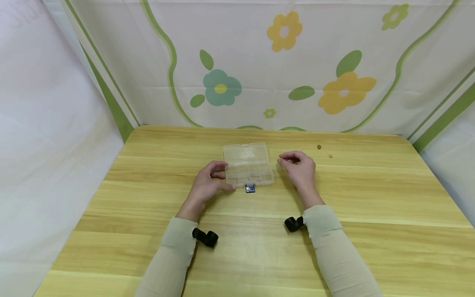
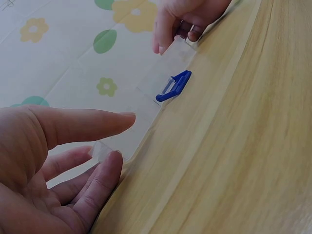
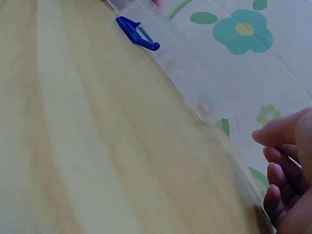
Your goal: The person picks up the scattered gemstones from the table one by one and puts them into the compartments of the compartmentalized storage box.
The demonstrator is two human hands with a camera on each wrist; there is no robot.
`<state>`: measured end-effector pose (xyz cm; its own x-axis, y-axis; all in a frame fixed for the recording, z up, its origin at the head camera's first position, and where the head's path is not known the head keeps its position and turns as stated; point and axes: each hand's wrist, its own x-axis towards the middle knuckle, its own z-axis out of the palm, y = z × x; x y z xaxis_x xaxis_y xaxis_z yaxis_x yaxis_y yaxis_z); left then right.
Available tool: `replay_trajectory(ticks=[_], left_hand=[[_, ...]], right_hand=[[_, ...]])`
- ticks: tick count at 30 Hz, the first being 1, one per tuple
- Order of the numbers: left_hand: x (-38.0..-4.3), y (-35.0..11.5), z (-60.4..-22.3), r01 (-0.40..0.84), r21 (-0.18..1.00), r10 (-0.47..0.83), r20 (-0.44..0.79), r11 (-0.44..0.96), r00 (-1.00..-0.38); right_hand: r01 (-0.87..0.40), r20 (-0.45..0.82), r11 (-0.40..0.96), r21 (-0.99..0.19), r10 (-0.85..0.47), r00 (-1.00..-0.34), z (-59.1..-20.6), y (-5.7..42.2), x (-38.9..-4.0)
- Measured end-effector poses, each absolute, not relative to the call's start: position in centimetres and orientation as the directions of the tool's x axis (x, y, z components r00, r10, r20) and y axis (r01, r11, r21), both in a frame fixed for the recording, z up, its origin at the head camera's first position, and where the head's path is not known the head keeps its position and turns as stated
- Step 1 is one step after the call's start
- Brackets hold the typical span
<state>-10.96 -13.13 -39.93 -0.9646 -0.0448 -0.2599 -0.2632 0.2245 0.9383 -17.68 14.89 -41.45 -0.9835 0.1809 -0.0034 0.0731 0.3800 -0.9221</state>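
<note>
A clear plastic compartment box [image 1: 249, 170] lies on the table with its lid [image 1: 245, 154] raised at the back and a blue latch [image 1: 250, 188] hanging at the front. My left hand [image 1: 208, 183] holds the box's left end, thumb at the front corner and fingers along the side and back. A small tan piece [image 3: 203, 107] shows through the wall of the end compartment near my right hand. My right hand [image 1: 299, 168] hovers just right of the box, thumb and index fingertips close together, the other fingers curled. Whether anything tiny sits between those fingertips is not visible.
Farther back on the right lie a small brown piece [image 1: 319, 147], a pale piece [image 1: 330, 156] and a tiny whitish piece [image 1: 301, 149]. The wooden table [image 1: 245, 247] ends at a flowered cloth backdrop [image 1: 252, 62]. Each sleeve carries a black wrist camera [image 1: 294, 224].
</note>
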Motion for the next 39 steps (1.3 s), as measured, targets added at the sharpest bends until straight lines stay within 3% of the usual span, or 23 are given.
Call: replay_trajectory(ticks=[11, 39], left_hand=[[-11.1, -13.1, -39.9, -0.258, 0.940, -0.046, -0.254, 0.223, -0.966], [-10.8, -13.0, -39.9, -0.251, 0.943, -0.045, -0.247, 0.217, -0.968]], right_hand=[[0.141, 0.010, 0.436, -0.889, 0.326, -0.945, -41.4, 16.9, -18.3], [0.165, 0.005, 0.557, -0.814, 0.290, -0.957, -41.6, 17.0, -18.7]])
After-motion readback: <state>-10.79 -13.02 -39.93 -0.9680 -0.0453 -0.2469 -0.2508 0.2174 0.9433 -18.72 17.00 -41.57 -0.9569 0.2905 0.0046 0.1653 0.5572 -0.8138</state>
